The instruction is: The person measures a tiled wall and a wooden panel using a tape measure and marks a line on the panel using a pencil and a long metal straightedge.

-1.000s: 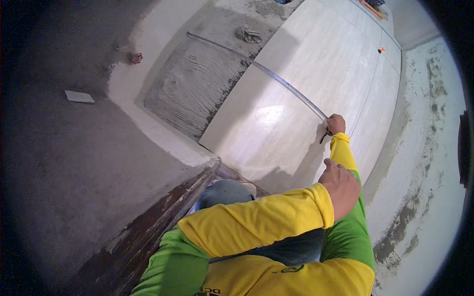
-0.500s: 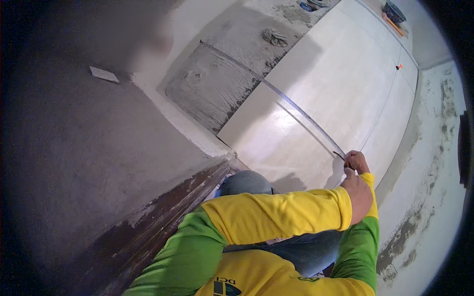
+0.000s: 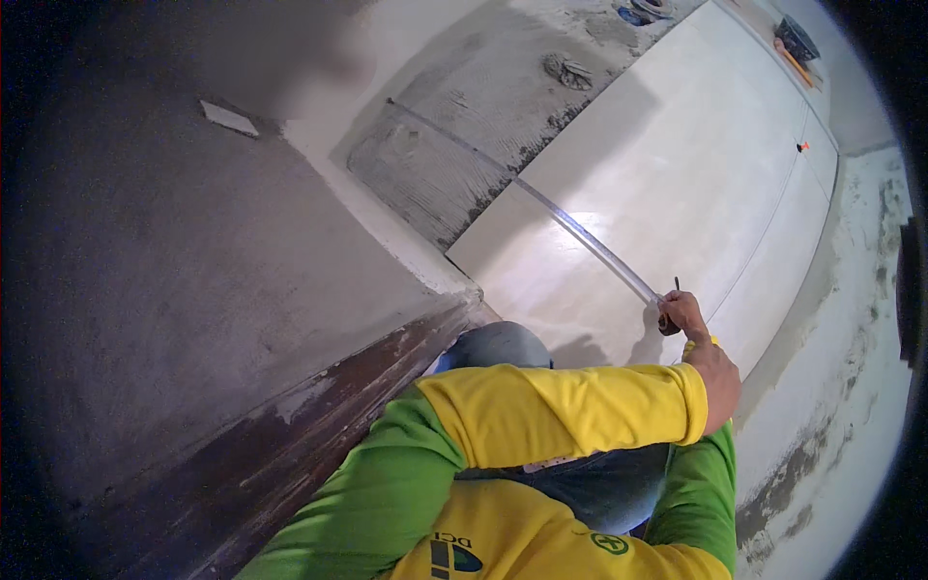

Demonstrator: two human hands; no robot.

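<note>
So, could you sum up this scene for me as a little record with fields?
Right hand: gripping the tape measure
Left hand: at the right wrist; whether it grips is unclear
Tape measure: blade drawn out across pale tile and over grey mortar
Sleeves: long, yellow and green
Upper right: dark bucket, orange stick-like thing

The right hand [image 3: 683,314] hides part of the tape measure [image 3: 582,231], whose marks are too small to read. The left hand [image 3: 713,382] covers the right wrist; whether they touch is unclear. The left sleeve [image 3: 570,406] hides part of the legs [image 3: 609,491]. At the cement's [image 3: 425,169] far edge, a round object [image 3: 659,10] is cut off by the view's upper edge. Beyond its left edge lies a blurred patch [image 3: 309,63].
</note>
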